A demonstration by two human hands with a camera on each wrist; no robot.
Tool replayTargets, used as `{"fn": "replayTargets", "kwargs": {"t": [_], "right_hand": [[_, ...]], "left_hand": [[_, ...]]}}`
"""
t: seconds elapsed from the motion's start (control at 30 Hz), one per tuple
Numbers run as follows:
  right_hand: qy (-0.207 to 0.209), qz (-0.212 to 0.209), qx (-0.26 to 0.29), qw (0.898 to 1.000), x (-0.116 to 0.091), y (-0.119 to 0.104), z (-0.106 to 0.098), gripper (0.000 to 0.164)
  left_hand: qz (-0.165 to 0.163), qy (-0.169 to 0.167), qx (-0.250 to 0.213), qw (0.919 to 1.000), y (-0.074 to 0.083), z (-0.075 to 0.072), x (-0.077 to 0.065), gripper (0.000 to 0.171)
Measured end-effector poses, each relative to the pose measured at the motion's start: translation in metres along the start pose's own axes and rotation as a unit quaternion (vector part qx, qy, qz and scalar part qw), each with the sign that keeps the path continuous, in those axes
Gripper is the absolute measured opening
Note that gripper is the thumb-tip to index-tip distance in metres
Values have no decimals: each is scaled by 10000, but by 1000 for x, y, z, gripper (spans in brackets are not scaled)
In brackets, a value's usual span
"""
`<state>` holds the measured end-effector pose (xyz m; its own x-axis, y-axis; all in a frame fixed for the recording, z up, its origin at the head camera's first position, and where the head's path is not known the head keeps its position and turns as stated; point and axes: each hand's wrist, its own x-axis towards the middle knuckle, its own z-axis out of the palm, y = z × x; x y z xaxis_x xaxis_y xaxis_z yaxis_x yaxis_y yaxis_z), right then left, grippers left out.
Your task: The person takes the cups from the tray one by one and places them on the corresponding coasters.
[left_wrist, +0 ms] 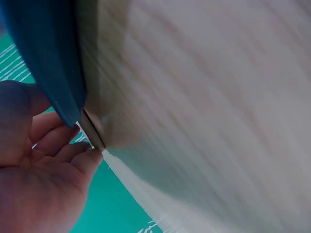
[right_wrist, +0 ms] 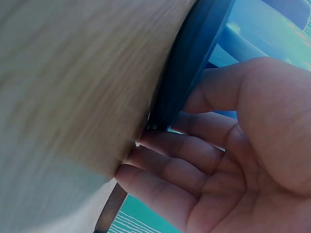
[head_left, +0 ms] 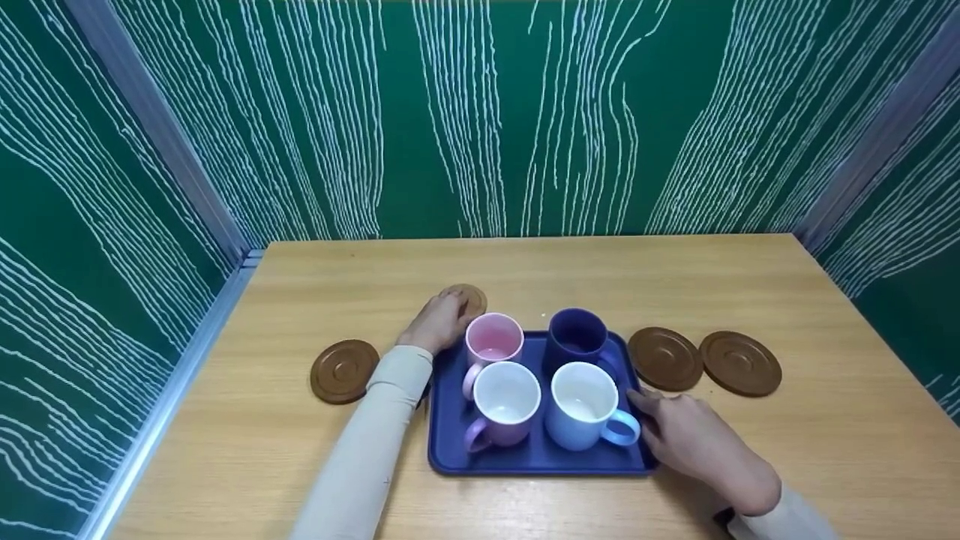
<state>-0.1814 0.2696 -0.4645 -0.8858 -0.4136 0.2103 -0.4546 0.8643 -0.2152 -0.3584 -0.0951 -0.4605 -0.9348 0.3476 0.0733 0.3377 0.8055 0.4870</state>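
Observation:
On the table lies a dark blue tray [head_left: 540, 463] bearing a pink mug [head_left: 495, 337], a dark blue mug [head_left: 576, 334], a purple mug with a white inside [head_left: 508, 397] and a light blue mug [head_left: 581, 420]. My left hand [head_left: 439, 322] is at the tray's far left corner, its thumb against the rim and its fingers low beside the edge in the left wrist view. My right hand [head_left: 694, 435] grips the tray's right side; the right wrist view shows thumb above and fingers by the underside. Behind the left fingers lies a brown coaster [head_left: 474, 301], partly covered.
Another brown coaster [head_left: 345, 371] lies left of the left forearm. Two more, a nearer coaster [head_left: 666, 358] and a farther coaster [head_left: 741, 364], lie right of the tray. Green walls with white lines [head_left: 517, 150] stand behind and beside the wooden table [head_left: 600, 262].

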Motion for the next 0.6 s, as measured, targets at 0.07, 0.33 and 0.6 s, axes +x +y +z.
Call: {"fn": "replayTargets", "kwargs": {"t": [0.07,0.33,0.6], "right_hand": [[17,30,22,10000,0,-1,0,38],[-98,115,91,9998,-1,0,-1,39],[-53,-8,83,10000,2,0,0,38]], "left_hand": [[13,30,47,10000,0,-3,-2,25],[-539,226,64,9983,7,-21,-11,44],[-960,638,-281,9929,13,-39,-26,47]]}}
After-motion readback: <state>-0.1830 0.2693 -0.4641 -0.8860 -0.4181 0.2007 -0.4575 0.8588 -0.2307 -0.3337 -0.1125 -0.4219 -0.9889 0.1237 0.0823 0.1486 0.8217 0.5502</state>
